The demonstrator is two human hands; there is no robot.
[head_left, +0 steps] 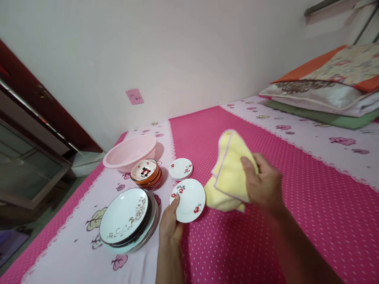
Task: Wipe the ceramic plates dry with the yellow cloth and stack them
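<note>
My left hand grips the near edge of a small white saucer with red flowers, thumb on its rim, holding it just above the pink dotted sheet. My right hand is closed on a folded yellow cloth, which hangs right beside the saucer's right edge. A second small flowered saucer lies flat a little farther away.
A stack of larger white plates sits at the near left. Behind it are stacked orange-rimmed bowls and a pink plastic basin. Folded bedding lies at the far right. A dark cabinet stands at the left.
</note>
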